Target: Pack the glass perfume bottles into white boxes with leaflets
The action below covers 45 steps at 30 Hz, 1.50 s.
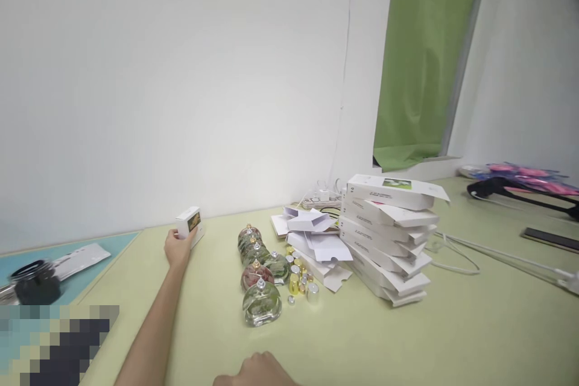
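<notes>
At the far side of the table, near the wall, my left hand [178, 246] is closed round a small white box [183, 222] with a dark picture on its face. My right hand [257, 371] shows only in part at the bottom edge; its fingers look curled in, and whatever they may hold is hidden. Beyond it stands a row of round glass perfume bottles, with a green one [262, 304] in front and a reddish one [257, 276] behind. Beside them lie several gold and silver caps [312, 292].
White cartons [389, 247] form a stack on the right, with loose open boxes [312, 241] next to it. White cables [497, 251], a black phone-like slab [552, 238] and a black strap-like object [520, 193] lie further right. A dark jar [36, 283] stands at left.
</notes>
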### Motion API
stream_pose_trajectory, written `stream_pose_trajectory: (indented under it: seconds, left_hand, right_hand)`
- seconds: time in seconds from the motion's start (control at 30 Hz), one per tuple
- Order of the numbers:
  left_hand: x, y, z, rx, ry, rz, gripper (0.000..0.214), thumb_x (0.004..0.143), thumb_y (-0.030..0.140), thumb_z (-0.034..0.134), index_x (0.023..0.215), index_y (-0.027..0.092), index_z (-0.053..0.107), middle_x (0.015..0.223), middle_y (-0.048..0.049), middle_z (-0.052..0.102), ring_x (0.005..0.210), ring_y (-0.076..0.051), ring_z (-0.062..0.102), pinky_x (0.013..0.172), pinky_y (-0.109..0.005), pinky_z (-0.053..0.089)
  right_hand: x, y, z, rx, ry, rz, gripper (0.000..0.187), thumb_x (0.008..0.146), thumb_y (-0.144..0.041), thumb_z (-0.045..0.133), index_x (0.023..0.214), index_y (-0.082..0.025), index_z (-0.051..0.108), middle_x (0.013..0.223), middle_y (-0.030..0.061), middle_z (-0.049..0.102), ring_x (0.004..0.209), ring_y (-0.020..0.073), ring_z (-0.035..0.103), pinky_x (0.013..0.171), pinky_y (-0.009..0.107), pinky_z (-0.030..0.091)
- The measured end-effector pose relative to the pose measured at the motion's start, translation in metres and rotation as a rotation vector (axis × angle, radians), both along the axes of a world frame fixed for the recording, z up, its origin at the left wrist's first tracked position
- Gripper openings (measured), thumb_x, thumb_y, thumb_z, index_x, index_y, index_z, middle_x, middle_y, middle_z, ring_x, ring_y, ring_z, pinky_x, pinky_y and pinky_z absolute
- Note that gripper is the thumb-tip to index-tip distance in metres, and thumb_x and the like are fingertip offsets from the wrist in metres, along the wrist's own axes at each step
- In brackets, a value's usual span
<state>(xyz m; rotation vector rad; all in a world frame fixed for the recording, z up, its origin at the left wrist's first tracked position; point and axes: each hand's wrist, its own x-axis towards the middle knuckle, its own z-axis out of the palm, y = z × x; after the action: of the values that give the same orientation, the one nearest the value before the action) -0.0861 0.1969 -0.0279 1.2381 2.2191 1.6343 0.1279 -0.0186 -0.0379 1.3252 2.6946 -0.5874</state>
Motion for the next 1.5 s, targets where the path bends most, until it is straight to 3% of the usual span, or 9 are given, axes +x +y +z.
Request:
stream_pose_trajectory:
  seconds: [0.17, 0.37, 0.57, 0.7, 0.93, 1.1, 1.27, 1.4, 1.5]
  left_hand:
    - [0.010, -0.023, 0.003, 0.076, -0.057, 0.007, 0.043, 0.060, 0.049, 0.062, 0.090, 0.021, 0.047, 0.091, -0.0066, 0.060, 0.085, -0.023, 0.057, 0.078, -0.035, 0.041]
    - [0.023, -0.061, 0.000, 0.149, -0.187, -0.020, 0.039, 0.067, 0.043, 0.058, 0.096, 0.020, 0.046, 0.092, -0.0063, 0.061, 0.084, -0.018, 0.060, 0.073, -0.029, 0.045]
    - [0.031, -0.115, -0.002, 0.197, -0.289, -0.224, 0.040, 0.071, 0.048, 0.052, 0.098, 0.018, 0.047, 0.078, -0.0031, 0.063, 0.071, -0.015, 0.062, 0.062, -0.024, 0.047]
    - [0.039, -0.147, 0.005, 0.270, -0.337, -0.457, 0.043, 0.068, 0.049, 0.056, 0.095, 0.017, 0.045, 0.077, -0.0034, 0.061, 0.075, -0.016, 0.061, 0.065, -0.025, 0.047]
    - [0.057, -0.178, 0.017, 0.381, 0.090, -0.389, 0.053, 0.066, 0.041, 0.061, 0.111, 0.021, 0.041, 0.084, -0.0020, 0.056, 0.068, -0.013, 0.056, 0.060, -0.023, 0.044]
    - [0.073, -0.202, 0.022, 0.332, 0.004, -0.435, 0.062, 0.064, 0.037, 0.062, 0.118, 0.022, 0.035, 0.091, -0.0030, 0.060, 0.060, -0.012, 0.059, 0.053, -0.022, 0.045]
    - [0.095, -0.222, 0.023, 0.279, -0.023, -0.555, 0.066, 0.063, 0.036, 0.063, 0.121, 0.023, 0.034, 0.071, 0.0032, 0.059, 0.049, -0.009, 0.050, 0.047, -0.020, 0.039]
    - [0.105, -0.228, 0.018, 0.296, -0.051, -0.643, 0.061, 0.069, 0.037, 0.060, 0.121, 0.022, 0.032, 0.050, 0.0099, 0.037, 0.043, -0.008, 0.037, 0.046, -0.020, 0.034]
    - [0.104, -0.227, 0.016, 0.326, -0.033, -0.592, 0.054, 0.072, 0.038, 0.057, 0.118, 0.022, 0.034, 0.055, 0.0073, 0.038, 0.051, -0.010, 0.042, 0.055, -0.023, 0.039]
  right_hand:
    - [0.024, 0.001, 0.015, -0.172, 0.278, 0.176, 0.022, 0.062, -0.017, 0.063, 0.082, -0.025, 0.064, 0.050, -0.0086, 0.051, 0.052, 0.0073, 0.053, 0.054, 0.016, 0.040]
    - [0.038, 0.000, 0.024, -0.743, 0.599, 0.073, 0.035, 0.062, -0.040, 0.067, 0.087, -0.017, 0.058, 0.059, -0.0055, 0.057, 0.038, 0.0050, 0.051, 0.038, 0.015, 0.042]
    - [0.036, -0.006, 0.027, -0.712, 0.701, 0.017, 0.032, 0.071, -0.036, 0.060, 0.094, -0.016, 0.053, 0.071, -0.0022, 0.060, 0.038, 0.0033, 0.053, 0.033, 0.010, 0.037]
    - [0.036, -0.010, 0.028, -0.650, 0.797, -0.027, 0.038, 0.072, -0.033, 0.059, 0.106, -0.021, 0.046, 0.100, 0.0025, 0.055, 0.044, 0.0030, 0.058, 0.032, 0.010, 0.037]
    - [0.034, -0.013, 0.026, -0.620, 0.918, -0.072, 0.055, 0.076, -0.037, 0.054, 0.123, -0.028, 0.027, 0.113, 0.0078, 0.047, 0.050, 0.0056, 0.060, 0.031, 0.012, 0.038]
    - [0.031, -0.022, 0.031, -0.629, 0.980, -0.184, 0.082, 0.077, -0.044, 0.053, 0.135, -0.036, -0.004, 0.141, 0.0187, 0.015, 0.064, 0.0086, 0.063, 0.039, 0.016, 0.045]
    - [0.030, -0.028, 0.037, -0.658, 1.051, -0.133, 0.090, 0.077, -0.047, 0.053, 0.133, -0.041, -0.017, 0.145, 0.0155, -0.003, 0.071, 0.0112, 0.064, 0.043, 0.019, 0.047]
    - [0.030, -0.028, 0.040, -0.664, 1.067, -0.105, 0.082, 0.078, -0.048, 0.051, 0.135, -0.042, -0.008, 0.143, 0.0120, 0.016, 0.076, 0.0134, 0.064, 0.042, 0.017, 0.047]
    - [0.030, -0.028, 0.039, -0.669, 1.059, -0.145, 0.088, 0.077, -0.047, 0.052, 0.136, -0.035, -0.011, 0.125, 0.0128, 0.044, 0.082, 0.0159, 0.063, 0.043, 0.016, 0.047]
